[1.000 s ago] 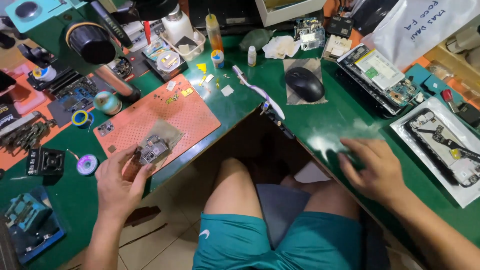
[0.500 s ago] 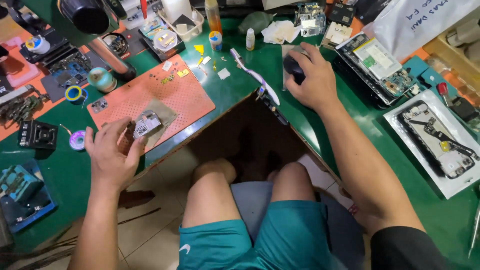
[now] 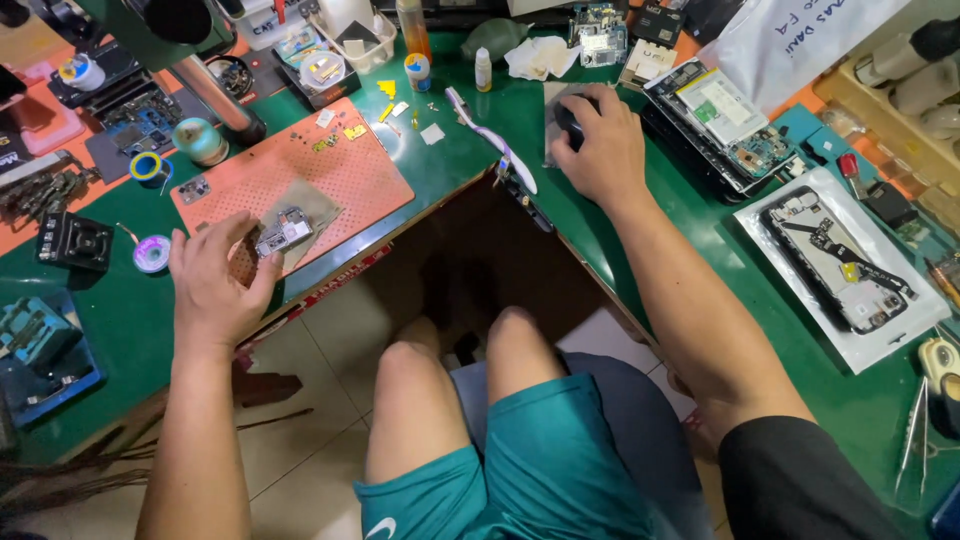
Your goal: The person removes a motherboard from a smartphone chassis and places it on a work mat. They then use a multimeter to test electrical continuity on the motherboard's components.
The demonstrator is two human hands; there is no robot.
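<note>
1 head camera looks steeply down, close, over the green workbench (image 3: 620, 250).

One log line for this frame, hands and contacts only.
left hand: on small grey circuit board, atop orange perforated mat | right hand: covering black computer mouse | green desk

- Table (image 3: 420, 190): smooth green mat with a slight sheen.
- Orange pad (image 3: 340, 170): matt, dotted with perforations.
- Mouse (image 3: 568, 118): black plastic, on a grey cloth-like mat (image 3: 552, 100).
- Board (image 3: 283, 232): bare metal shields, dull shine.
- Floor (image 3: 330, 350): glossy pale tiles.
- Shorts (image 3: 540, 450): teal cloth.
</note>
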